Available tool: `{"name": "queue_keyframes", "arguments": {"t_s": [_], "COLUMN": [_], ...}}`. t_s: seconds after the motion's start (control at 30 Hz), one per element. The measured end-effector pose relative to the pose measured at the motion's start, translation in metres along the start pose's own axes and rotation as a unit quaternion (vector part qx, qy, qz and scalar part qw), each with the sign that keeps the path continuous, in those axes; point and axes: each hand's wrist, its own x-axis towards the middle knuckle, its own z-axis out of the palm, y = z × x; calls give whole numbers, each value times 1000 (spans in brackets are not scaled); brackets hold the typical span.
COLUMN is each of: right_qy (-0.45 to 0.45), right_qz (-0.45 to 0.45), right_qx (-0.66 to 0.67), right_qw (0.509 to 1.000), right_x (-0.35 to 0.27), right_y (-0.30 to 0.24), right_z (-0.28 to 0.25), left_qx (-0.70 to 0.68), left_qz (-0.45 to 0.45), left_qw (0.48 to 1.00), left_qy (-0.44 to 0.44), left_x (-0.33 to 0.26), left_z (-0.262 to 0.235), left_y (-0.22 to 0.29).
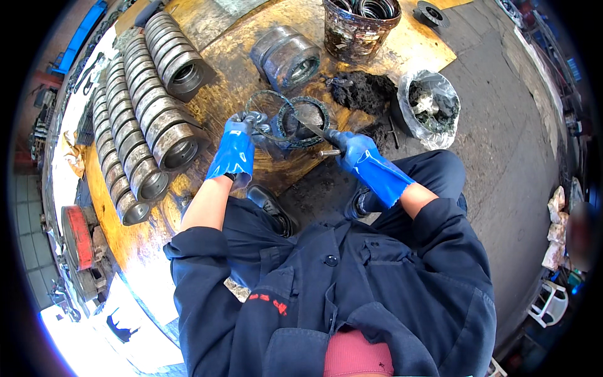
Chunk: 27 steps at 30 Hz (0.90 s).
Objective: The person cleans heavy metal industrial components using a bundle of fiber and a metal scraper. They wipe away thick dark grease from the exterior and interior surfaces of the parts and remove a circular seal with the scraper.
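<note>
My left hand (244, 135), in a blue rubber glove with darkened fingers, is closed on a thin dark ring (269, 92). That ring is held tilted over the near metal cylinder (328, 117), whose round open end faces up between my hands. In my right hand (357, 151), also gloved in blue, is a flat-bladed tool (310, 127) with its blade pointing left across the cylinder's opening. Whether the blade touches the rim or the ring I cannot tell. A short metal rod end (330, 152) sticks out beside my right fingers; its other end is hidden.
Rows of greasy metal cylinders (179, 147) lie at the left. Beyond my hands stand another cylinder (282, 53) and a grimy bucket of rings (361, 38). A black greasy heap (361, 91) lies beside a plastic-lined bin (449, 129) at the right.
</note>
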Motion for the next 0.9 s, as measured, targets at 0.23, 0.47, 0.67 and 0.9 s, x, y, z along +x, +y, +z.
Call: {"name": "queue_keyframes", "arguments": {"t_s": [0.23, 0.47, 0.67, 0.9], "right_qy": [12, 82, 67, 37], "right_qz": [-81, -224, -326, -360], "right_qx": [-8, -29, -127, -140], "right_qw": [997, 971, 935, 922], "right_x": [10, 13, 24, 22], "right_y": [9, 38, 56, 28], "right_z": [-22, -53, -95, -152], "left_qx": [-45, -108, -148, -166], "left_qz": [25, 41, 32, 35], "left_qw": [997, 991, 980, 939], "left_qy": [-52, -70, -131, -298], "left_x": [-1, 0, -6, -26], "left_z": [-8, -29, -30, -35], "left_y": [13, 36, 50, 65]}}
